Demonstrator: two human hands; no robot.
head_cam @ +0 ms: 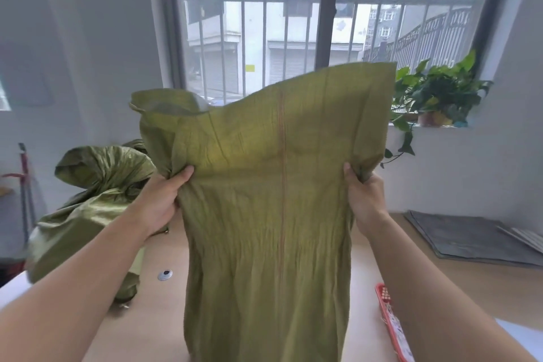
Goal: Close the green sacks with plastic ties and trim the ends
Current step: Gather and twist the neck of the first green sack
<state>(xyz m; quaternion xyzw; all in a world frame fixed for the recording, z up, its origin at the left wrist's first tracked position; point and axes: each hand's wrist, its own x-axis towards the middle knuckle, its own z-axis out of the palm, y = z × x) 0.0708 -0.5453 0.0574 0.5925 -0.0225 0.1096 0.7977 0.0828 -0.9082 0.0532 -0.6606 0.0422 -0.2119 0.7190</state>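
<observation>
An empty green woven sack [264, 185] with a thin red stripe down its middle hangs upright in front of me, its open mouth at the top. My left hand [164, 197] grips its left edge and my right hand [364, 197] grips its right edge, both well below the mouth. The sack's lower end drops out of view at the bottom. No plastic tie or cutter is visible.
Other green sacks [94, 203], bunched at the neck, lie on the left of the pale table [158, 317]. A red basket [390, 323] sits at the right, grey mats [470, 238] beyond it. A potted plant [435, 97] stands on the windowsill.
</observation>
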